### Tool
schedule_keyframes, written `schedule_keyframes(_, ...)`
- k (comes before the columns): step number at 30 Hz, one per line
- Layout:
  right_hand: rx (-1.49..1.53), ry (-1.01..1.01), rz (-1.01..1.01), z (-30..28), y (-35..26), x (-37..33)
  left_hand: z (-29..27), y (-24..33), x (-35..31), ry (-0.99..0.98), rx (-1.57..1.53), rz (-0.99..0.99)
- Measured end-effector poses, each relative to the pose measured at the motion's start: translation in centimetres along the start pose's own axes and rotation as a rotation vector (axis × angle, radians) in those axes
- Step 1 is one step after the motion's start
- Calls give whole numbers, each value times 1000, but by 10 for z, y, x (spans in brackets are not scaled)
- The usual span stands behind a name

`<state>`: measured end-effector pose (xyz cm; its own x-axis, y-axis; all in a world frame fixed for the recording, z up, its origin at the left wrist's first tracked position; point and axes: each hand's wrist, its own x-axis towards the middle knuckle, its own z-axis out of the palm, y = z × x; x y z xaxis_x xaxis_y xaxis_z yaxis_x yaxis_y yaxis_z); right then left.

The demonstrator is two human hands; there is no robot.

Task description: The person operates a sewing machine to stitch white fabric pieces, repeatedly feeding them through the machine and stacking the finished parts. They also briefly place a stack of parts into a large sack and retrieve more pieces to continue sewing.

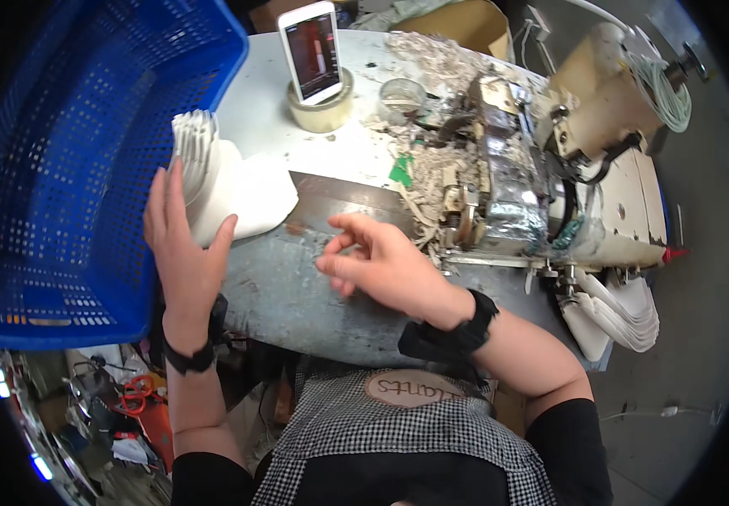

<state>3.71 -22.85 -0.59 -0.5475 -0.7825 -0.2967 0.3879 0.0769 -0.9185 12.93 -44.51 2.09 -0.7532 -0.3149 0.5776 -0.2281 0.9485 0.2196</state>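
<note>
A stack of white flat pieces with rounded ends [242,190], shaped rather like insoles, leans at the left of the metal worktable, its upper layers fanned and curled. My left hand [185,240] is at the near left side of this stack, fingers stretched and thumb apart; whether it presses on the pieces I cannot tell. Over the middle of the table hovers my right hand [381,266], fingers loosely bent and apart, nothing visible in them. Just beyond it is a bare metal plate [347,198] leading to the sewing-type machine [512,169].
A blue perforated basket [69,295] stands at the left. A phone [312,55] leans in a tape roll [322,114] at the back. Whitish scraps [432,160] heap beside the machine, near a clear round dish [402,97]. More white pieces [621,316] hang at the right edge.
</note>
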Motion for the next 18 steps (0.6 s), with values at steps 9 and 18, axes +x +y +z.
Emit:
schedule_keyframes(9, 279, 89, 146, 26, 32, 80, 2, -41, -8, 19, -135, 108)
schedule_keyframes(18, -46, 528, -61, 15, 56, 36, 4, -3, -39, -29, -337, 79)
